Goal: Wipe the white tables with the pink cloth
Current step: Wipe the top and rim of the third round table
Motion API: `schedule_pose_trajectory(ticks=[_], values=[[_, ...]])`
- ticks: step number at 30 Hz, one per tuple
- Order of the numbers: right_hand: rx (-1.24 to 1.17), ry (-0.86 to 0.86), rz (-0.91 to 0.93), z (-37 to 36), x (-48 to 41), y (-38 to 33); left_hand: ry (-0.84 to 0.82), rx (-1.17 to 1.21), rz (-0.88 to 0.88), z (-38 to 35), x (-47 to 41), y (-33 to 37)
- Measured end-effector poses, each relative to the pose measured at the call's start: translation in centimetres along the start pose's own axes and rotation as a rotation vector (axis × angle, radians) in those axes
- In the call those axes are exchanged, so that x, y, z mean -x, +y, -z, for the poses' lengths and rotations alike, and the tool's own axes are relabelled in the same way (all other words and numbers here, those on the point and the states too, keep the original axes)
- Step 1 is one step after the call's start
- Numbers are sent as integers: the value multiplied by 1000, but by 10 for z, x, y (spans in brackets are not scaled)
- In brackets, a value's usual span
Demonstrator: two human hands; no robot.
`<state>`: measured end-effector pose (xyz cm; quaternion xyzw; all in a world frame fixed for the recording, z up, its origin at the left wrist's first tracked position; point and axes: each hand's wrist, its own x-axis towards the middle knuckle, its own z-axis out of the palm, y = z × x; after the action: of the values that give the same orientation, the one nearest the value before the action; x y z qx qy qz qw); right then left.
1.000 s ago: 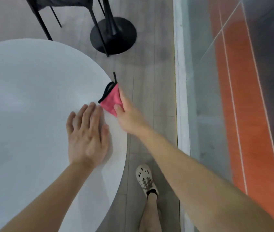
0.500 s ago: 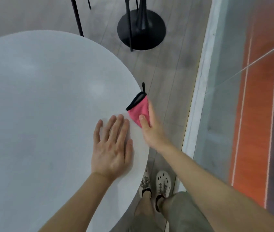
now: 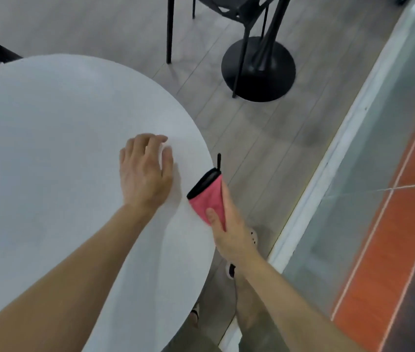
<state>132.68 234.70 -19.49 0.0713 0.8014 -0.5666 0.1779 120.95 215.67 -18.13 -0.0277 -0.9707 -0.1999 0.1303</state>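
Your right hand (image 3: 230, 226), pinching the folded pink cloth (image 3: 208, 196), has slid it nearer along the right rim of the round white table (image 3: 49, 148), mid-frame, parting from your left hand (image 3: 145, 174) (loose-fingered, empty, resting on top), so edge-wiping seems to advance.

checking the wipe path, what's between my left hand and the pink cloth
Only a bare strip of the white table, in the head view. The left hand rests on it; the right hand holds the pink cloth at its edge.
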Motion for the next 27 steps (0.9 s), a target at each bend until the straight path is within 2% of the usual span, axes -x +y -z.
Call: schedule_pose_trajectory(ticks=[3,6,9,11,14,19,21,24,27], values=[[-21,-111,-6,16,-38,-12,16,-105,145,-14,-53,-16],[50,-109,-6,28,-135,-40,-51,-214,221,-25,-85,-29],[98,-188,54,28,-213,-65,-110,-234,293,-36,-91,-24],[112,-225,86,19,-224,-65,-96,-241,318,-37,-89,-19],[40,-166,129,17,-185,-48,-86,-264,317,-34,-88,-17],[13,-265,55,35,-113,-25,-98,-257,352,-34,-92,-18],[36,-254,33,33,-130,-42,-97,-256,355,-34,-92,-18],[106,-209,55,16,-210,-81,-86,-267,350,-35,-93,-18],[183,-283,140,-2,-290,-122,-61,-260,363,-36,-94,-19]])
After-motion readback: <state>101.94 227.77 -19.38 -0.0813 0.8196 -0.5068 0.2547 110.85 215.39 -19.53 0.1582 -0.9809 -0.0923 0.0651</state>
